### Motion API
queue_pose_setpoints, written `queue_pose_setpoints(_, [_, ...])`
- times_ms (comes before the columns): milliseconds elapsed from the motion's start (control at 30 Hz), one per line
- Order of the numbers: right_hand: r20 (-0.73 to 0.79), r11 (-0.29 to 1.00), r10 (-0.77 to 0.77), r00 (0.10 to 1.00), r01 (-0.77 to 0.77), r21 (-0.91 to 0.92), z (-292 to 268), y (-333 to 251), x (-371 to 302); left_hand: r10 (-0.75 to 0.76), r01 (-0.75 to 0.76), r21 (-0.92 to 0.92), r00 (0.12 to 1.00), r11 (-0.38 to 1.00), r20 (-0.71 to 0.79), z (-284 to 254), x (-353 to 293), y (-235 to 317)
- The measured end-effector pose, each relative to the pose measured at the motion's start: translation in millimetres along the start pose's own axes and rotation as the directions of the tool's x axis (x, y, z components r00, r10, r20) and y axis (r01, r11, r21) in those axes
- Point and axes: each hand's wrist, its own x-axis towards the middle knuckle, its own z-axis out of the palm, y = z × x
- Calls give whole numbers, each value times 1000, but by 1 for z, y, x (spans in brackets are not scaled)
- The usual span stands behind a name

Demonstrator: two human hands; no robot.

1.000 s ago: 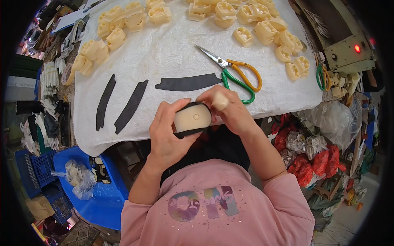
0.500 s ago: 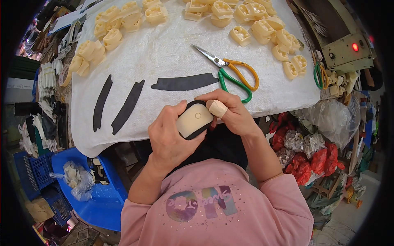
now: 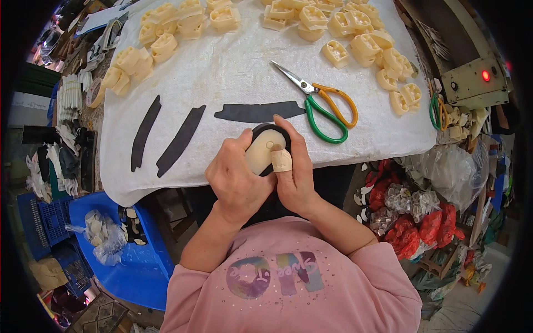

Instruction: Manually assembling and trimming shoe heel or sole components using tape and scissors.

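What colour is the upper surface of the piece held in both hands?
The surface is cream, edged by a black band; best seen in the head view.

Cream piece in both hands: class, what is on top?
Over the cream piece lies the right thumb, wrapped, beside a small circle; what the thumb covers is hidden.

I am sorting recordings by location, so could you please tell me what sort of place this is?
It looks like a workshop for handwork, though I cannot tell its trade: many similar cream pieces sit on the white-covered table, and black strips lie near scissors.
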Motion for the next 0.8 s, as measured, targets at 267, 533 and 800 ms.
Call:
queue_pose_setpoints(267, [84,899,-130,988,82,430,-39,-30,25,-172,691,-659,640,-297,749,-20,-4,-31])
queue_pose_setpoints(533, [-85,1,-87,993,86,996,-9,-154,14,-272,453,-623,623,-638,733,-39,5,-31])
queue_pose_setpoints(800, [-59,-305,-10,998,53,951,-15,-149,-26,-266,385,-625,664,-679,698,-37,-1,-37])
